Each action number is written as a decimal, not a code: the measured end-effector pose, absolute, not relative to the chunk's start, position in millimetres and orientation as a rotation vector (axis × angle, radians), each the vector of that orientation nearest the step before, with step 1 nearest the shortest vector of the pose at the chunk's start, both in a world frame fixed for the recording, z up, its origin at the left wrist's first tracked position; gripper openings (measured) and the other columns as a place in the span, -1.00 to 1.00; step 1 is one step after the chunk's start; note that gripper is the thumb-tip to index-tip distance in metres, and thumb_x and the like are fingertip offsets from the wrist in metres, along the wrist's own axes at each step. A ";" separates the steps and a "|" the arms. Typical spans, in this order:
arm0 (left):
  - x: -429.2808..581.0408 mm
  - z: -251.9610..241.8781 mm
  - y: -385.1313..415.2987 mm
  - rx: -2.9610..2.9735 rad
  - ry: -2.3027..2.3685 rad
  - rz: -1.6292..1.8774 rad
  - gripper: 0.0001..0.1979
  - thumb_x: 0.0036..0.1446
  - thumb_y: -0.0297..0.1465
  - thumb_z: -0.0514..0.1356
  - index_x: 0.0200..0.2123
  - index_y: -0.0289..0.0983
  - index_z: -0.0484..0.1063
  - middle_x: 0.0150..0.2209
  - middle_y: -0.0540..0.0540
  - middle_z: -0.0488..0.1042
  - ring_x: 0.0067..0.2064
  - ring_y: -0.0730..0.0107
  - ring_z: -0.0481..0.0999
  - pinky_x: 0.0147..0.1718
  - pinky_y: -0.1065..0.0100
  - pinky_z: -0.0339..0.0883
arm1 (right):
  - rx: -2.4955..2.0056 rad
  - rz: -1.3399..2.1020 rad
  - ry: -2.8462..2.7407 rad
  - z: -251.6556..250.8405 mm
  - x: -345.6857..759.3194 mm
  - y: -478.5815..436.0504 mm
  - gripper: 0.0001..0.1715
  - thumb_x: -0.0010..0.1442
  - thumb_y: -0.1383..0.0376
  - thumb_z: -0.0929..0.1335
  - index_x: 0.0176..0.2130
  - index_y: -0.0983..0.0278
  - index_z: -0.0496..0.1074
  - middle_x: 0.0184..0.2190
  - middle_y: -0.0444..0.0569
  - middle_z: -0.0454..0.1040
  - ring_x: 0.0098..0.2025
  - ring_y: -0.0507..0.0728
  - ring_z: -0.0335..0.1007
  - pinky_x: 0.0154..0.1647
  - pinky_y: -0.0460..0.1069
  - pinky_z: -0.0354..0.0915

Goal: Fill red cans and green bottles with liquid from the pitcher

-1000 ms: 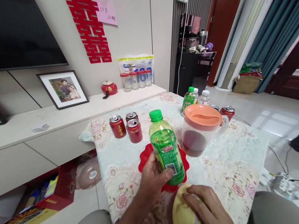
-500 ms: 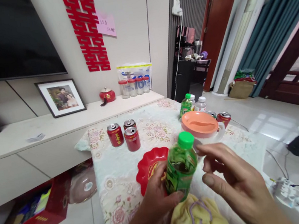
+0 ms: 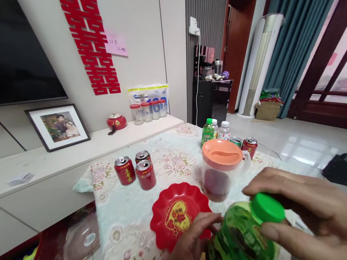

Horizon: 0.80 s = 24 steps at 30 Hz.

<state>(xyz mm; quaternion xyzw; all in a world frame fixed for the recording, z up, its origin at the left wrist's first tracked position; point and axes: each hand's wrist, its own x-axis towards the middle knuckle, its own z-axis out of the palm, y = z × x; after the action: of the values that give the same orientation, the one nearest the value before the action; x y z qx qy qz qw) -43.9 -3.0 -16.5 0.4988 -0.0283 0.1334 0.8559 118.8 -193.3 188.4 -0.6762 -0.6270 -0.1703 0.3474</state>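
A green plastic drink bottle [image 3: 241,240] with a bright green cap [image 3: 267,208] is tilted to the right, close to me. My left hand [image 3: 193,251] is wrapped around its body. The thumb and fingers of my right hand [image 3: 309,209] are closed about the cap. Just beyond the bottle lies a red scalloped plate [image 3: 181,215] with a gold heart print. Behind it stands a clear pitcher [image 3: 217,182] with an orange lid [image 3: 221,153] and dark liquid inside.
Several red cans [image 3: 146,176] stand at the table's left side. Further bottles [image 3: 207,133] and another red can [image 3: 250,148] stand behind the pitcher. A flowered tablecloth [image 3: 128,239] covers the table. Glass jars [image 3: 146,112] and a framed photo [image 3: 58,127] rest on the cabinet.
The bottle has come nearer and tipped rightward. My right hand, apart from the bottle before, now grips its cap. More of the pitcher and plate shows as the view shifts.
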 end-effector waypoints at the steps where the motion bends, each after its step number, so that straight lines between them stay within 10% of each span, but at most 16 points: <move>1: -43.6 -15.1 -1.5 1.083 -0.030 0.305 -0.14 -0.21 -0.28 0.70 0.22 0.11 0.61 0.37 -0.09 0.46 0.37 -0.29 0.43 0.25 -0.09 0.44 | -1.815 -0.496 -1.582 186.3 127.2 -204.6 -0.60 0.33 -0.03 0.47 0.11 -0.05 0.57 -0.07 0.02 0.72 -0.10 0.32 0.72 -0.18 0.12 0.68; 8: -36.3 -6.8 17.7 1.105 0.114 0.518 -0.43 -0.01 -0.17 0.61 0.09 -0.12 0.70 0.07 -0.30 0.63 -0.09 0.16 0.57 -0.21 0.30 0.53 | -2.106 -0.360 -1.364 199.5 196.3 -249.5 -0.63 0.23 -0.14 0.49 -0.16 0.03 0.65 -0.23 0.01 0.72 -0.29 0.27 0.67 -0.48 0.02 0.54; 24: -46.2 13.7 80.0 0.851 0.433 0.730 -0.41 -0.13 -0.27 0.67 0.02 -0.18 0.71 -0.03 -0.24 0.68 -0.10 0.19 0.65 -0.13 0.34 0.62 | -2.390 -0.104 -1.122 194.3 343.3 -134.2 -0.76 0.24 0.18 0.46 -0.14 0.26 0.60 -0.23 0.01 0.68 -0.30 0.16 0.60 -0.25 0.05 0.49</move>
<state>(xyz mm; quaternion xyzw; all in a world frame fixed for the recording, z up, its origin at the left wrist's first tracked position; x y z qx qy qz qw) -46.2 80.0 13.7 0.4002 0.2036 0.3434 0.8249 343.3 -134.2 194.3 -0.8764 -0.4116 -0.0381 0.2471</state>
